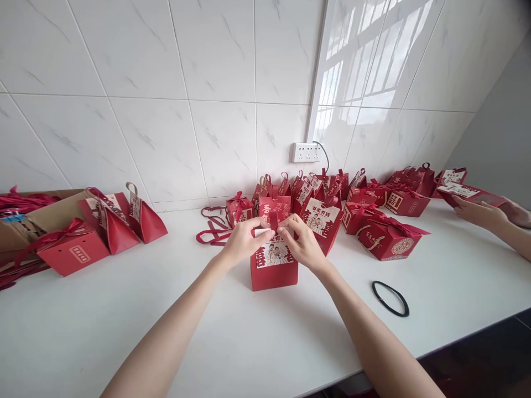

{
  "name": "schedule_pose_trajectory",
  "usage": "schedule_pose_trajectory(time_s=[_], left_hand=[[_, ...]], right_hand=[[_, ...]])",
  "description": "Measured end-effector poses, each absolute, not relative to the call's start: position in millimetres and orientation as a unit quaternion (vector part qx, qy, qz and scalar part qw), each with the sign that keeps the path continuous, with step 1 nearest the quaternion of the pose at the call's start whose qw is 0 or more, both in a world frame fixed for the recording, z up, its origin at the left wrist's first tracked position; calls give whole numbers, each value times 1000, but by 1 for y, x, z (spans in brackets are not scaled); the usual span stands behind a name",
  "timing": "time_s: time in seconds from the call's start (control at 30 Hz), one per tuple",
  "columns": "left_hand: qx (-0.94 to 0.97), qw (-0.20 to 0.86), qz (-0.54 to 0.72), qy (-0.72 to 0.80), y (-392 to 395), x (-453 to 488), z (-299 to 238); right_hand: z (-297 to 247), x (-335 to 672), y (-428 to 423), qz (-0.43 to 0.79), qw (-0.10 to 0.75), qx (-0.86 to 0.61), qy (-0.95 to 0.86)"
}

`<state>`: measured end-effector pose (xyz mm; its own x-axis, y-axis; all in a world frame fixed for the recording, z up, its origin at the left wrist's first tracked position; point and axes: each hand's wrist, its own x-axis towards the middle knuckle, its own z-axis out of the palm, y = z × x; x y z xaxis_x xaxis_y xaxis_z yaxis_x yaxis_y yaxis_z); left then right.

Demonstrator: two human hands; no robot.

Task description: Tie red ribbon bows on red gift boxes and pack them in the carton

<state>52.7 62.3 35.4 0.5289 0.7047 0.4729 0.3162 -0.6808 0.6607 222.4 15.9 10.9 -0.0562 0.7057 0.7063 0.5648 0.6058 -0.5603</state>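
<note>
A red gift box (274, 279) with a cream label of printed figures and red characters stands upright on the table in front of me. My left hand (245, 241) pinches the left side of its top edge, thumb in front. On the opposite side, my right hand (305, 243) is closed in a pinch on the same top edge. Between my fingertips a short dark red ribbon loop (273, 220) rises from the box top. My fingers partly cover the label's upper part. Just behind on the right leans another red box (321, 224) with a similar label.
Several finished-looking red boxes line the tiled wall, with a ribbon-tied box (388, 237) at right. A black ring (390, 298) lies on the white table (232, 342). More boxes and a cardboard carton (45, 213) with ribbons are left. Another person's hands (483, 214) hold a red box.
</note>
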Motion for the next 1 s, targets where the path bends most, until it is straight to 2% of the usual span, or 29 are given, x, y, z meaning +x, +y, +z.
schedule_pose_trajectory(time_s=[0.13,0.23,0.33,0.4,0.53,0.6,0.7,0.8,0.87,1.0], left_hand=[[842,255,369,300,63,52,39],[832,243,376,327,59,56,40],[809,180,404,387,51,64,39],[808,180,396,397,45,65,42],[848,350,265,298,41,54,59],[846,403,213,277,45,45,65],[833,318,294,343,56,39,63],[838,211,346,367,65,40,52],[849,201,328,363,67,42,48],[846,229,320,359,64,41,53]], right_hand=[[7,220,18,57,526,-439,-727],[-1,211,20,-25,566,-488,-664],[-6,201,18,-93,593,-549,-582],[-5,199,15,-42,585,-538,-605],[6,208,12,160,593,-488,-620],[11,215,11,237,599,-481,-595],[16,221,9,334,581,-436,-601],[14,220,7,356,532,-408,-651],[12,217,7,321,525,-425,-664],[11,217,9,266,592,-454,-610]])
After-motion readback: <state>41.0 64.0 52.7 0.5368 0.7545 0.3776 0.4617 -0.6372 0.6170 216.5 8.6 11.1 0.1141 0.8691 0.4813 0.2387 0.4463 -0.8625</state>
